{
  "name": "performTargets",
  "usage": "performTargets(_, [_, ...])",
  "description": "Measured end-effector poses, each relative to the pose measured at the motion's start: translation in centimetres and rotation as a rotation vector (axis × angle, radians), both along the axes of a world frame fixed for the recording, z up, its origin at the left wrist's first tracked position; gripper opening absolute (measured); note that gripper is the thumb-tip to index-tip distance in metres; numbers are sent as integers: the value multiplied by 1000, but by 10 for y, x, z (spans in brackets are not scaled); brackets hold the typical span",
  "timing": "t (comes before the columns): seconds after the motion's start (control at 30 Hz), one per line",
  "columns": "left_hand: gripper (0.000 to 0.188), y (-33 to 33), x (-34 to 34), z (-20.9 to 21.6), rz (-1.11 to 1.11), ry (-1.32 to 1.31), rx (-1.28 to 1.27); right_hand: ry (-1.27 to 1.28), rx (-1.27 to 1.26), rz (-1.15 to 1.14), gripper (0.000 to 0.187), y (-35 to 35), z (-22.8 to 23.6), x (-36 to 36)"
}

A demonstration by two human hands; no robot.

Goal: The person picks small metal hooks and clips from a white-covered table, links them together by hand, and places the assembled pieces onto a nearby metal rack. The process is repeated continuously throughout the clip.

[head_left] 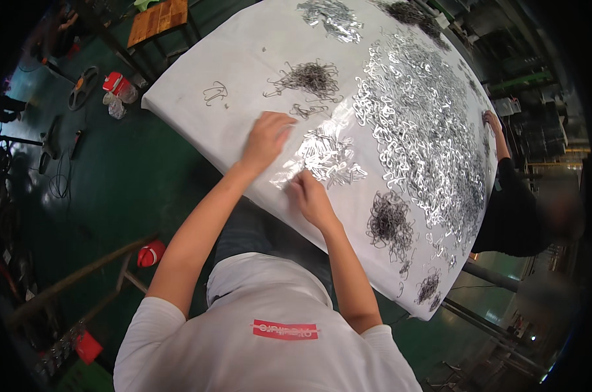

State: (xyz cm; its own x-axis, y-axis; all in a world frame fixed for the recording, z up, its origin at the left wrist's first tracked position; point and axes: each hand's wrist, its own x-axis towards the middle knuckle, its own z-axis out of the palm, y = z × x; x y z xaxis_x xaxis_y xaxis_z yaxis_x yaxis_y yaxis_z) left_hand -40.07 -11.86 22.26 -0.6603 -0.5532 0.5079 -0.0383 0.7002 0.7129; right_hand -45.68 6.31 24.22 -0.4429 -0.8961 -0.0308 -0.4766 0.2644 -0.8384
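Observation:
On a white-covered table [237, 59], my left hand [266, 140] is over the near left side, its fingers bent and smeared by motion; whether it holds anything does not show. Beyond its fingertips lie a few dark wire hooks [309, 110] and a tangled heap of them [314, 78]. My right hand [311, 196] is closed at the near edge of a small heap of shiny metal hook-shaped pieces [325, 155]. Its fingertips are partly hidden, so what they pinch cannot be made out.
A broad spread of shiny S-shaped pieces [433, 130] covers the table's right half. More dark wire heaps [389, 225] lie near the right front edge. Across the table, another person's hand [491, 121] rests at the rim. A wooden stool [157, 25] stands at far left.

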Motion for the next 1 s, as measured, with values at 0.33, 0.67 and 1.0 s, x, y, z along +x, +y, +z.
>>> performTargets(0.33, [10,40,-69,-23,-51,-442,-678,-854,-74,-515,12,122,6,-13])
performTargets(0.67, [15,127,-7,54,-44,-179,508,-903,-376,-512,11,79,45,-30])
performTargets(1.0, [11,152,12,68,-39,-71,434,-716,-375,-609,14,70,49,-17])
